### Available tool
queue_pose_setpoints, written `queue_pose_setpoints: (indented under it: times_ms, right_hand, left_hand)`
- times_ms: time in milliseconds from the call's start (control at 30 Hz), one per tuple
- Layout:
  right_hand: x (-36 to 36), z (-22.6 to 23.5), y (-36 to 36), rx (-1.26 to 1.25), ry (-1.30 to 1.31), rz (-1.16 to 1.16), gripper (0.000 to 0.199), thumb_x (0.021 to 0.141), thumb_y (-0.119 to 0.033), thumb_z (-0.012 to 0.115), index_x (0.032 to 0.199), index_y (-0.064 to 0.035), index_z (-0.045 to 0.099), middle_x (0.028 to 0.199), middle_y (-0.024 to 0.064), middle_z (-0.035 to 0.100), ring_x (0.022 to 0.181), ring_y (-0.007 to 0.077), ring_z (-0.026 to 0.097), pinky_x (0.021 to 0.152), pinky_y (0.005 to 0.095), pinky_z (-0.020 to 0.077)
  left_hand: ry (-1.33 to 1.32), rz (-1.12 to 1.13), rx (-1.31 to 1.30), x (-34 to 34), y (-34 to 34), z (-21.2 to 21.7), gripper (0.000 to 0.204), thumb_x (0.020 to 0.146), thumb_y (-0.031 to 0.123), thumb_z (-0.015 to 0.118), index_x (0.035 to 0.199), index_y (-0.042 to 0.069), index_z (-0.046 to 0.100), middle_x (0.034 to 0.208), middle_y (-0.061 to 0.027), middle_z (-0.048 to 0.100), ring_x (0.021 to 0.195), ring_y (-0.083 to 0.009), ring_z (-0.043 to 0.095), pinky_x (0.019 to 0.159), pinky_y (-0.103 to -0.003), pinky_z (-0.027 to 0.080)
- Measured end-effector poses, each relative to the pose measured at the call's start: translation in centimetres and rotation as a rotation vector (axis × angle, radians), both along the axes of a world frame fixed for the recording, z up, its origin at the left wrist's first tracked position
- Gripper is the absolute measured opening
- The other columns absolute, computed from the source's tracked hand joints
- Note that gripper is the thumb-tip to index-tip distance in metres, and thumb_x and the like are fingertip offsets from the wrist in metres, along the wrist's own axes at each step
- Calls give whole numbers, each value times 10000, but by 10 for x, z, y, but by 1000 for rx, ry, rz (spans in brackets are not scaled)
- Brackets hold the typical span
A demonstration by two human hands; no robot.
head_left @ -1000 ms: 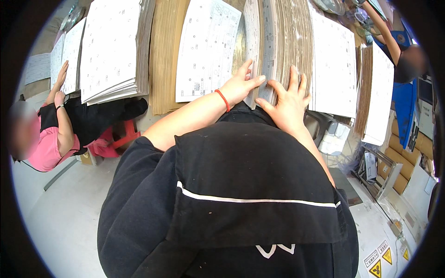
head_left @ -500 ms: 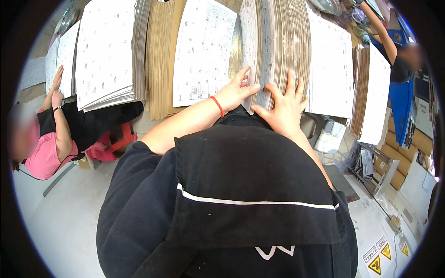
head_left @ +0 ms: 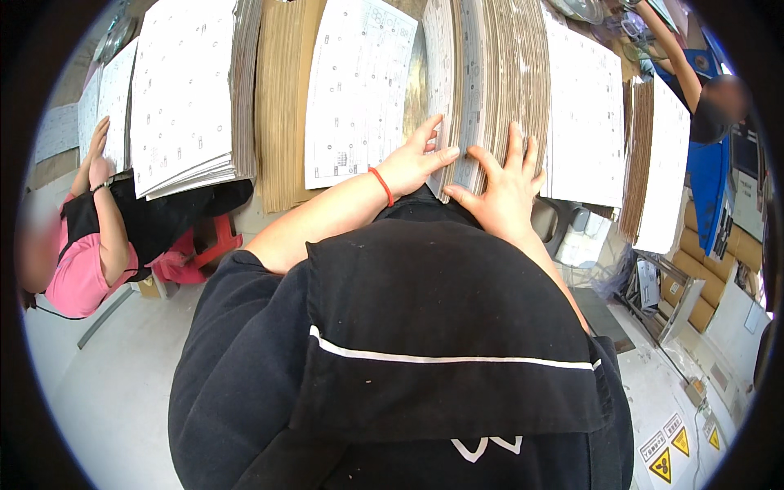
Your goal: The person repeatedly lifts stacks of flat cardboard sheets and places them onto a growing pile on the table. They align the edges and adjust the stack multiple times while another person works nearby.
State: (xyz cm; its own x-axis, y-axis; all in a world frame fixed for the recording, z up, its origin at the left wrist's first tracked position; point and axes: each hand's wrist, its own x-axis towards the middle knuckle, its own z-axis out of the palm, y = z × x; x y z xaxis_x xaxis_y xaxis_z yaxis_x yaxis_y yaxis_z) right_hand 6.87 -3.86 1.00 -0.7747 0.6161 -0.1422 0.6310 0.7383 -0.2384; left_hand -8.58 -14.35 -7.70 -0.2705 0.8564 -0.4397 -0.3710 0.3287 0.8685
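In front of me a thick stack of thin printed sheets stands on edge, brown edges up, with a few sheets leaning left. My left hand, a red band on its wrist, pinches the near edge of the white leaning sheets between thumb and fingers. Against the stack's near end rests my right hand, its fingers spread over the sheet edges and its thumb pointing at the gap by the leaning sheets. A grey printed face shows between the two hands.
Left of the leaning sheets lies a white printed sheet beside a brown stack. More printed piles stand at left and right. A person in pink sits at left; another person's arm reaches in at far right.
Hardly anything differs. Both hands stay in place on the sheets, and the view shifts very slightly.
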Motion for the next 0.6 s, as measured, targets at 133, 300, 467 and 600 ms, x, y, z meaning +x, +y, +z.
queue_pose_setpoints:
  times_ms: [133, 300, 467, 600]
  right_hand:
    - [1, 0, 0, -3, 11, -1, 671, 652, -511, 904, 1246, -276, 696, 1658, 188, 189, 1509, 514, 131, 1052, 825, 208]
    - [3, -2, 1, -1, 11, 9, 687, 652, -519, 902, 1262, -283, 691, 1655, 193, 191, 1505, 522, 138, 1054, 820, 207]
    - [3, -1, 0, 14, 9, 14, 687, 662, -524, 897, 1271, -287, 688, 1653, 194, 195, 1503, 528, 139, 1062, 816, 203]
    - [2, -1, 0, 10, -2, 14, 690, 669, -524, 893, 1283, -287, 685, 1656, 194, 189, 1505, 524, 138, 1066, 809, 205]
  left_hand:
    - [4, -12, -15, -2, 0, 6, 975, 934, 475, 725, 1625, 57, 179, 1564, -286, 362, 1438, -364, 408, 1151, -435, 398]
    - [-17, -5, -5, -4, -2, 10, 970, 939, 468, 721, 1622, 45, 176, 1562, -288, 365, 1432, -360, 418, 1147, -426, 404]
    - [-15, -6, 2, -4, -4, 7, 972, 943, 468, 718, 1622, 41, 171, 1565, -294, 354, 1434, -360, 416, 1148, -423, 405]
    - [-15, -10, 3, -4, -4, 5, 970, 945, 474, 714, 1625, 48, 168, 1569, -299, 341, 1437, -363, 413, 1152, -424, 403]
